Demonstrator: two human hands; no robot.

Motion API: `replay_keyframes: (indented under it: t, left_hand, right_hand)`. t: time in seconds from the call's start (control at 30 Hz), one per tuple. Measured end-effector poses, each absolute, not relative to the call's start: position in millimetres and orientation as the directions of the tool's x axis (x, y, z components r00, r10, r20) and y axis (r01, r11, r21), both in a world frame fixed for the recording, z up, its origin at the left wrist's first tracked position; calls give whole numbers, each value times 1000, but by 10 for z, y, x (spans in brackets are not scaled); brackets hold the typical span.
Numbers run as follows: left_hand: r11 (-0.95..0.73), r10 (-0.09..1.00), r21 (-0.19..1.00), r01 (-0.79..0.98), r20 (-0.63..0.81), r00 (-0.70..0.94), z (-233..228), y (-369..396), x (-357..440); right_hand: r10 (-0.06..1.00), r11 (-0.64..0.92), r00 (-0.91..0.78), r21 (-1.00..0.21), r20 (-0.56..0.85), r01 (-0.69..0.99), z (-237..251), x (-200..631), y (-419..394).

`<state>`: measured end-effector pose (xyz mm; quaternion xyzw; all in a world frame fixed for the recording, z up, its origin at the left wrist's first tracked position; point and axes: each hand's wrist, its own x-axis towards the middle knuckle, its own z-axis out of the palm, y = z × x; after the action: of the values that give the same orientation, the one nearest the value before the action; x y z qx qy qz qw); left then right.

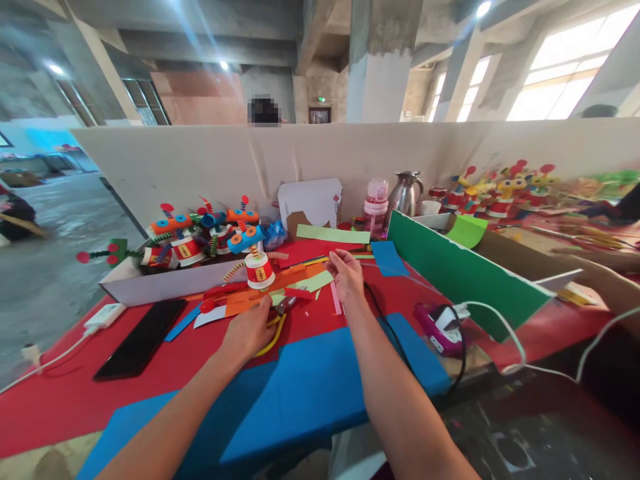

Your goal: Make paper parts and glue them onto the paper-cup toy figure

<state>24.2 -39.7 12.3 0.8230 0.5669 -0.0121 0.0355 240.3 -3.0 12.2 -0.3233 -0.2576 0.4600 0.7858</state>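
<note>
My left hand (250,328) is closed around the yellow handles of a pair of scissors (277,339), whose metal blades point away to the right. My right hand (347,275) is raised over the paper scraps with thumb and fingertips pinched together; what is between them, if anything, is too small to make out. A pink paper strip (335,299) lies just below it. Between the hands are a light green paper piece (320,283) and orange paper strips (245,303). Behind my left hand stands a paper-cup figure (259,272) with a blue tube head and folded-paper arms.
Left are a white box (165,285) of similar figures, a black phone (140,340) and a white charger (105,317). Right are a green-sided box (445,273) and a purple power socket (440,330) with cables. A pink bottle (376,207) and steel jug (406,193) stand behind.
</note>
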Motion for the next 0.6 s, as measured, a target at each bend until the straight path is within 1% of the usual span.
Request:
replay_keyframes:
  t: [0.27,0.37,0.47,0.53,0.6]
  left_hand:
    - [-398,917,128,909,21,399,40,-262,683]
    - [-429,903,144,892,42,428,34,-289,684]
    - [-497,867,148,855,77,491,98,-343,565]
    - [-518,855,198,832,141,498,178,-377,456]
    - [-506,860,303,808,244,448,265,-399,369]
  right_hand:
    - [882,376,463,-712,80,-593,105,2378,-19]
    - [881,365,471,-705,49,-609,99,2379,-24]
    - [875,361,484,-702,26,-614,95,2378,-22]
    - [872,359,489,-708,22,-609,95,2360,-21]
    - [881,342,472,-713,17,-612,96,2311,-29]
